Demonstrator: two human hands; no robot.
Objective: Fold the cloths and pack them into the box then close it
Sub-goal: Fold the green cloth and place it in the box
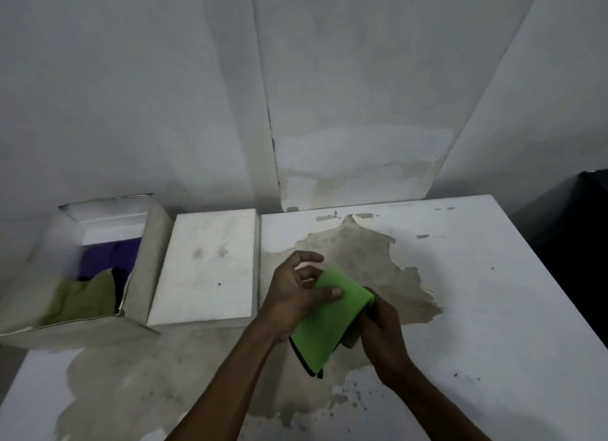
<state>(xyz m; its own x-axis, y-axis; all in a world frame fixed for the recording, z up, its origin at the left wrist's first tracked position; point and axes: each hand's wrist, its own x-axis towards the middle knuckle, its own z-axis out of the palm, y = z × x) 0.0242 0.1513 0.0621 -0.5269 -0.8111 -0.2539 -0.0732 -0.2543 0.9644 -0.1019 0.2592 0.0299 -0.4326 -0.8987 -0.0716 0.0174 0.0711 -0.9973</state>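
A bright green cloth [324,322] with a black edge is folded and held above the middle of the table. My left hand [292,296] grips its upper left side, thumb on top. My right hand [383,328] holds its right edge from below, fingers partly hidden by the fabric. At the far left stands an open white box [149,263]. Inside it lie a purple cloth [108,256] and an olive-green cloth [82,297]. The white box lid [205,266] lies flat just right of the box.
The white table [477,292] has large patches of worn, peeled paint around my hands. A stained white wall rises right behind the table. A dark object [592,230] stands past the table's right edge.
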